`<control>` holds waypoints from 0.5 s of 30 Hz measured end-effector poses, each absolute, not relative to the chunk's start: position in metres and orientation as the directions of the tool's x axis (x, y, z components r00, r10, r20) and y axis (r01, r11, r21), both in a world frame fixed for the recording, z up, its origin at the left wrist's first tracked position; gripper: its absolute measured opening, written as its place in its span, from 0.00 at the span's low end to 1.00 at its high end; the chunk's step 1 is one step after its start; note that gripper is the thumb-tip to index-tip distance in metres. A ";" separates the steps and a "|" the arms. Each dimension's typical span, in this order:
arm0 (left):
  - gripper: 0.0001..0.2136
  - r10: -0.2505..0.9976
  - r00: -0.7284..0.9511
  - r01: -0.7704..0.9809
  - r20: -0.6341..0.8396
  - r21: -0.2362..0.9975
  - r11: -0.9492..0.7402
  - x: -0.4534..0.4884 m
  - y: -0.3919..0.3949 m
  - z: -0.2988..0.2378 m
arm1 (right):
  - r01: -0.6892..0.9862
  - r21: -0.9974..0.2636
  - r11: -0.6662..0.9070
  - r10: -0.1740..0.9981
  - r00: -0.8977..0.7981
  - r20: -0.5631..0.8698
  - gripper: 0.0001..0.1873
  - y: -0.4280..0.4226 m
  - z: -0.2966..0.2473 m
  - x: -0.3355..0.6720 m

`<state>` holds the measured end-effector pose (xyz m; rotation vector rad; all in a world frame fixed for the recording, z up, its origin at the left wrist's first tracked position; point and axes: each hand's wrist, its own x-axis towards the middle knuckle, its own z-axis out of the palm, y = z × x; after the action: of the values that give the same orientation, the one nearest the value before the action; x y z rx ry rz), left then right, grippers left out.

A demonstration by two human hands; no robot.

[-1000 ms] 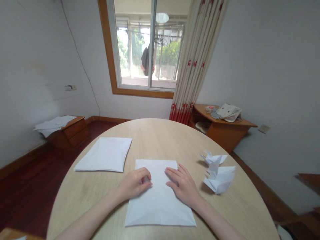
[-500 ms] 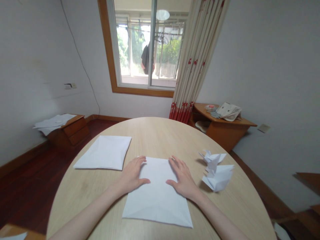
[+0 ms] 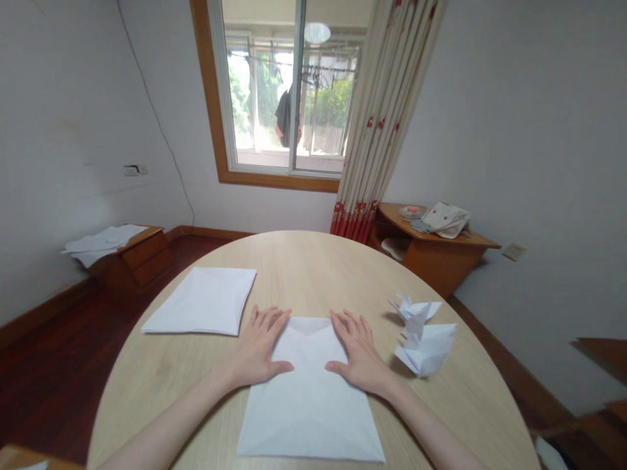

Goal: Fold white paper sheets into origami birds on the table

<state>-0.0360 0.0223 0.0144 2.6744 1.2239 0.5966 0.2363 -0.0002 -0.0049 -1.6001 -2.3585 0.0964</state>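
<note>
A white sheet of paper point(image 3: 311, 411), with faint crease lines, lies flat on the round table in front of me. My left hand point(image 3: 262, 346) rests along its far left edge, fingers spread and thumb on the paper. Along the far right edge lies my right hand point(image 3: 357, 349), its fingers also spread and the thumb pointing inward. Neither hand is closed around anything. To the left is a stack of white paper point(image 3: 203, 301). Folded white paper figures point(image 3: 426, 346) stand on the table's right side, beyond my right hand.
The round wooden table point(image 3: 304, 261) has a curved edge all round. Behind it on the right stands a brown desk point(image 3: 435, 254) with a cloth bag point(image 3: 445, 219). A low cabinet point(image 3: 147, 251) with papers on top is at the left, and a curtain point(image 3: 386, 117) hangs beside the window.
The paper has shifted slightly toward me, with both hands moving along with it. My left hand's fingers have spread wider. The stack and the folded figures stay in place.
</note>
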 end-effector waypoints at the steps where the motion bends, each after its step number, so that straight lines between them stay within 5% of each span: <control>1: 0.45 0.744 0.591 0.681 0.311 0.301 -0.667 -0.036 0.022 0.014 | 0.899 -0.210 0.385 0.914 -0.340 0.222 0.53 -0.001 -0.005 0.236; 7: 0.45 0.735 0.565 0.614 0.376 0.402 -0.679 -0.036 0.022 0.014 | 0.883 -0.152 0.444 0.837 -0.348 0.423 0.54 -0.005 -0.003 0.232; 15: 0.44 0.696 0.578 0.604 0.427 0.349 -0.716 -0.036 0.023 0.020 | 0.861 -0.110 0.497 0.763 -0.373 0.529 0.48 -0.010 0.007 0.226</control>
<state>-0.0364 0.0229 0.0195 2.6409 1.0977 0.8238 0.2261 -0.0100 0.0065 -1.3316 -2.2234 -0.2493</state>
